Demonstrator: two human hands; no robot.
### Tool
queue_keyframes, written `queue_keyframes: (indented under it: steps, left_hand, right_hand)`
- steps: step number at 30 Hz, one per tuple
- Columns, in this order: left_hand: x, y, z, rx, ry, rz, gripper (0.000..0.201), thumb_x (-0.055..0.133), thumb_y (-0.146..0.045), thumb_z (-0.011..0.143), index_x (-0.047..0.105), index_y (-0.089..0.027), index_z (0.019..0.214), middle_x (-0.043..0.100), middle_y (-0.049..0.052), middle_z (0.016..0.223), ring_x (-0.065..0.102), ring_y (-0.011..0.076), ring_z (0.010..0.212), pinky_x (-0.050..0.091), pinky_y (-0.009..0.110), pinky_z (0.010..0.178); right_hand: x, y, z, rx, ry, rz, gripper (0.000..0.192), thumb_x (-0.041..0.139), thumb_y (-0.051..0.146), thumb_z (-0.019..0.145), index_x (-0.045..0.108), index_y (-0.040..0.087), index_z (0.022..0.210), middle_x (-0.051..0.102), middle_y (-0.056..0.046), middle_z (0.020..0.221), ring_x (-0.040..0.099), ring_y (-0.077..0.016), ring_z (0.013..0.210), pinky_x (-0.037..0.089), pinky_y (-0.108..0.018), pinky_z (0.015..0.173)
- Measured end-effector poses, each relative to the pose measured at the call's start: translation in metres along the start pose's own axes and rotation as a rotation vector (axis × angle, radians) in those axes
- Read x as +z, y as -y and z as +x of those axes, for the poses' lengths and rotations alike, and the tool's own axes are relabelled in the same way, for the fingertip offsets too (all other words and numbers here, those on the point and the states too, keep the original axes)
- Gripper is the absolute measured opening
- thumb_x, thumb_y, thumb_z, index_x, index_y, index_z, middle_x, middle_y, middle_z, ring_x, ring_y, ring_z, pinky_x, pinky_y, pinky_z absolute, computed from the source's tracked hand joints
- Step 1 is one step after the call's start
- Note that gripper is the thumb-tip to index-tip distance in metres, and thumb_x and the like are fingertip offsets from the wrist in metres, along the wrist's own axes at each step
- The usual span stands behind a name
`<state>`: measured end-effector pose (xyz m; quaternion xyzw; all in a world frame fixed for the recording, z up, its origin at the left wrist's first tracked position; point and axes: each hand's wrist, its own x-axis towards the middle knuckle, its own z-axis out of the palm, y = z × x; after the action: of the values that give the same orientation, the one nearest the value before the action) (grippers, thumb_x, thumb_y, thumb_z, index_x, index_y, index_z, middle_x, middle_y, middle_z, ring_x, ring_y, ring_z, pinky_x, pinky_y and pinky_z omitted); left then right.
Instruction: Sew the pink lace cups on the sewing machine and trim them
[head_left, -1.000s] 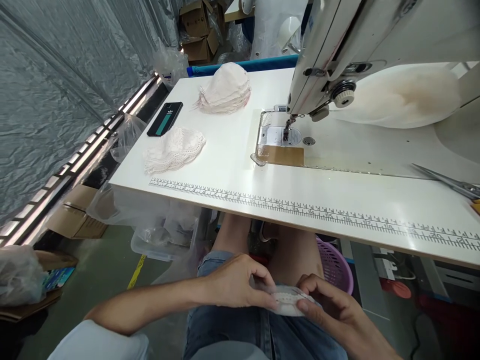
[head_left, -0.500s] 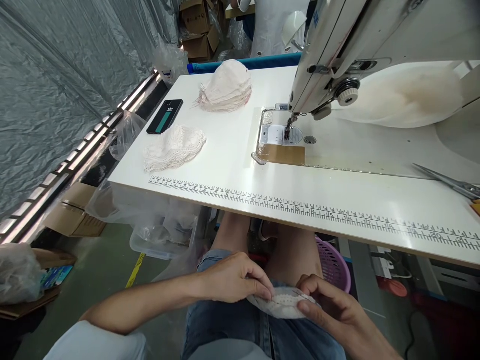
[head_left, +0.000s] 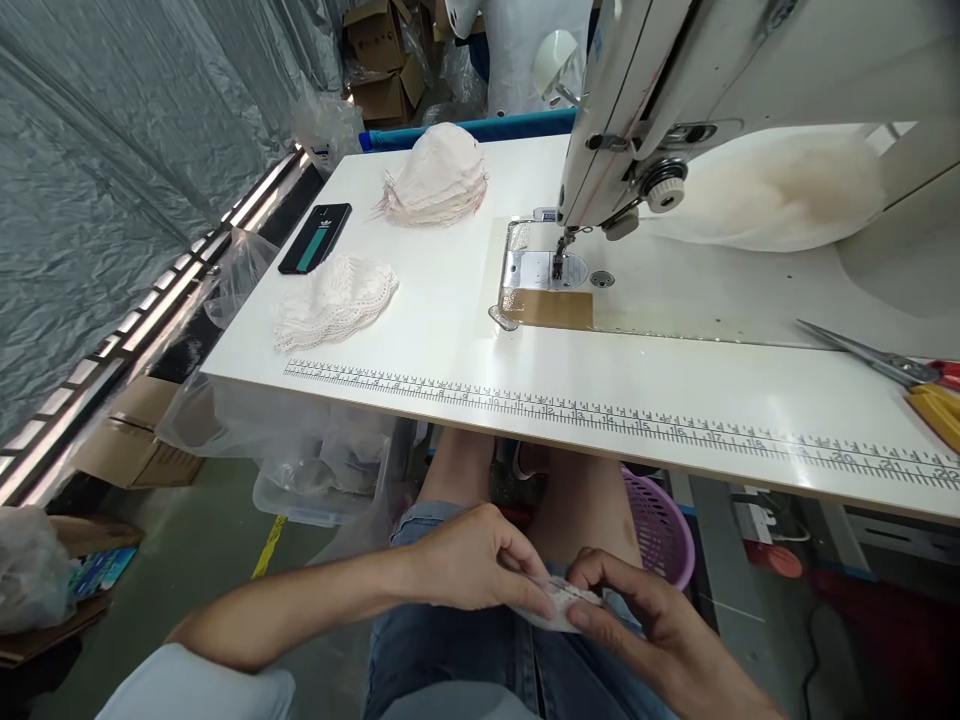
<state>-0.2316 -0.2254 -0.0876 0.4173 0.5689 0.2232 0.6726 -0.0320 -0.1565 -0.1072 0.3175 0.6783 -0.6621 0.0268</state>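
Note:
Over my lap, below the table edge, my left hand (head_left: 472, 560) and my right hand (head_left: 637, 620) pinch a small white lace fabric piece (head_left: 559, 603) between their fingertips. Most of the piece is hidden by my fingers. On the white sewing table (head_left: 465, 340) lie a small heap of lace pieces (head_left: 334, 300) and a taller stack of pale cup-shaped fabric pieces (head_left: 439, 185). The sewing machine (head_left: 675, 100) stands at the upper right, its needle (head_left: 559, 262) over the metal plate.
A black phone (head_left: 315, 237) lies at the table's left edge. Scissors (head_left: 877, 358) rest at the right. A ruler scale runs along the front edge. Under the table are a purple basket (head_left: 660, 525), plastic bags and a clear bin. Cardboard boxes sit on the floor at the left.
My hands have closed in toward each other, so less of the lace piece shows. The view has shifted slightly to the right.

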Motion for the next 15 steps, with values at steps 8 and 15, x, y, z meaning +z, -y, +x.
queue_keyframes:
  steps: [8,15]
  left_hand:
    - [-0.007,0.001,-0.003,0.038,0.025,-0.054,0.024,0.071,-0.033,0.07,0.073,-0.013,0.083,0.069,0.004,0.072,0.06,0.0132,0.067,0.042,0.017,0.059]
    - [-0.001,-0.005,-0.001,0.034,0.015,-0.054,0.03,0.072,-0.035,0.068,0.073,-0.011,0.086,0.07,0.007,0.081,0.064,0.0199,0.079,0.043,0.02,0.063]
  right_hand:
    - [-0.003,-0.003,-0.003,-0.02,-0.004,-0.031,0.027,0.049,0.048,0.086,0.054,0.023,0.077,0.051,0.002,0.074,0.047,-0.0143,0.068,0.037,-0.022,0.061]
    - [-0.002,-0.004,-0.002,-0.035,-0.013,-0.077,0.027,0.048,0.047,0.087,0.054,0.023,0.076,0.051,0.002,0.071,0.046,-0.0138,0.066,0.036,-0.021,0.06]
